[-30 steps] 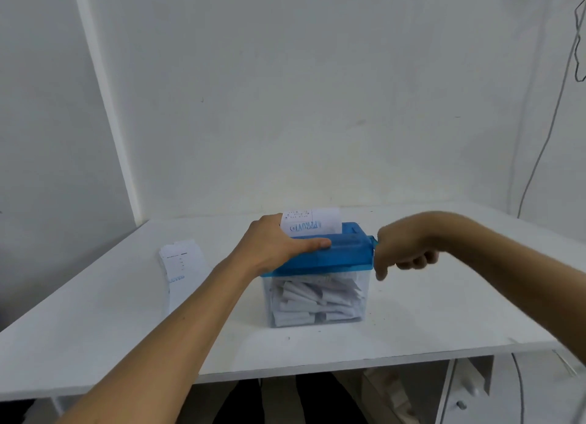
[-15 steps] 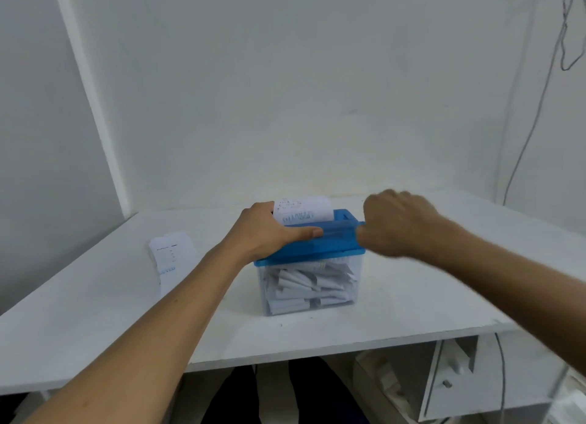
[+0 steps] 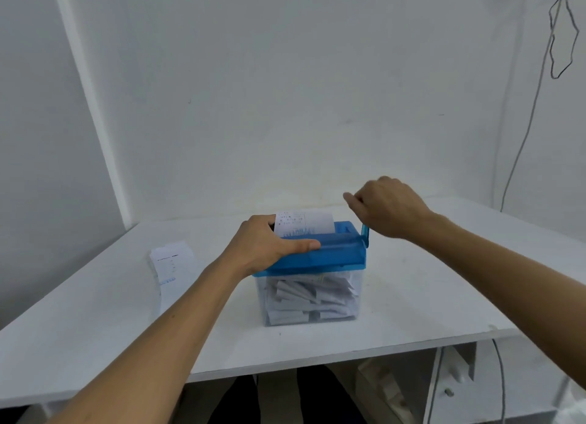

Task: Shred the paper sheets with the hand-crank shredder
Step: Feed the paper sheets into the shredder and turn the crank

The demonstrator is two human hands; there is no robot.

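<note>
A small shredder with a blue lid (image 3: 329, 256) and a clear bin (image 3: 312, 300) full of white paper strips stands in the middle of the white table (image 3: 95, 335). A printed paper sheet (image 3: 304, 223) sticks up out of the slot. My left hand (image 3: 264, 244) grips the lid's left end, thumb along the front. My right hand (image 3: 388, 208) is curled round the blue crank handle (image 3: 365, 233), which points up at the lid's right end.
Another printed paper slip (image 3: 172, 265) lies flat on the table to the left of the shredder. White walls close the back and left. A dark cable (image 3: 526, 122) hangs down the right wall. A white drawer unit (image 3: 453, 382) stands under the table's right side.
My right hand has swung the crank from low beside the lid up and over to the top. The sheet sits a little lower in the slot. My left hand has stayed on the lid.
</note>
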